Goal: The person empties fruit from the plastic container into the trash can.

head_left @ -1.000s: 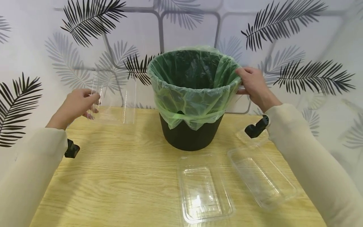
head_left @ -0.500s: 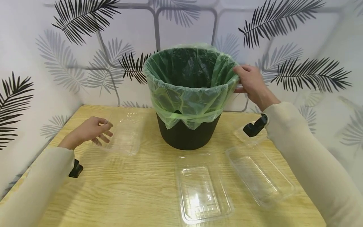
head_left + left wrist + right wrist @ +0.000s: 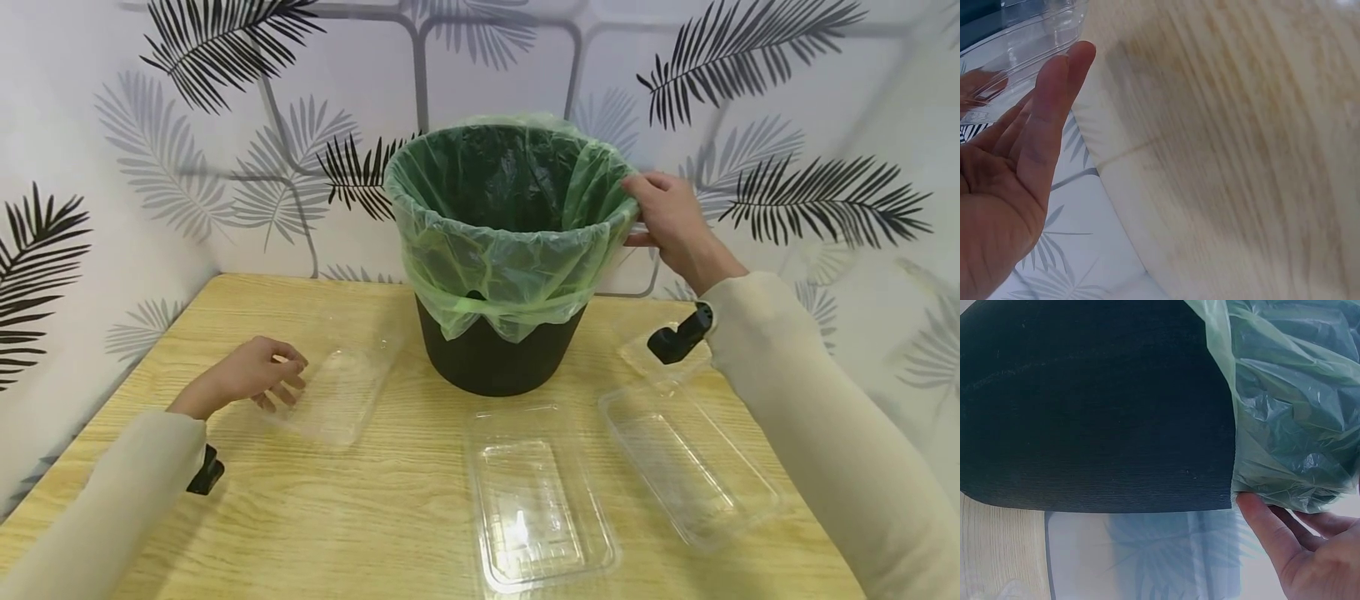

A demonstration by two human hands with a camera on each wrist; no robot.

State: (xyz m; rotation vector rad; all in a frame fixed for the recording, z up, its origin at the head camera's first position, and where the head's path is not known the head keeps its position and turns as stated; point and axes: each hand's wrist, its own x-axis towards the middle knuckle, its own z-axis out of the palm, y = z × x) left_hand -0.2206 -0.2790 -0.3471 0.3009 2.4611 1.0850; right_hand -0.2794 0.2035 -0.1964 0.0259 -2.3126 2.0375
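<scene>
On the left side of the table, my left hand [image 3: 258,372] pinches the side of a clear plastic container [image 3: 347,375]. In the left wrist view, some fingers show through the clear wall [image 3: 1019,47] while the thumb lies on the near side. A black trash can [image 3: 498,358] stands upright at the back middle, its rim lined with a green plastic bag [image 3: 517,271] folded over the outside. My right hand [image 3: 671,221] grips the right side of the lined rim. From the right wrist, the fingers press against the bag [image 3: 1300,450] by the can's dark wall [image 3: 1097,412].
Two clear plastic containers lie on the wooden table [image 3: 315,525]: one at front middle [image 3: 536,500], one at right [image 3: 690,467]. Another clear plastic piece [image 3: 637,337] sits behind the right forearm. A leaf-patterned wall [image 3: 495,75] closes off the back.
My left hand has brought the clear container down from beside the back wall toward the table and slightly right, tilting it flatter. The right hand stays on the rim.
</scene>
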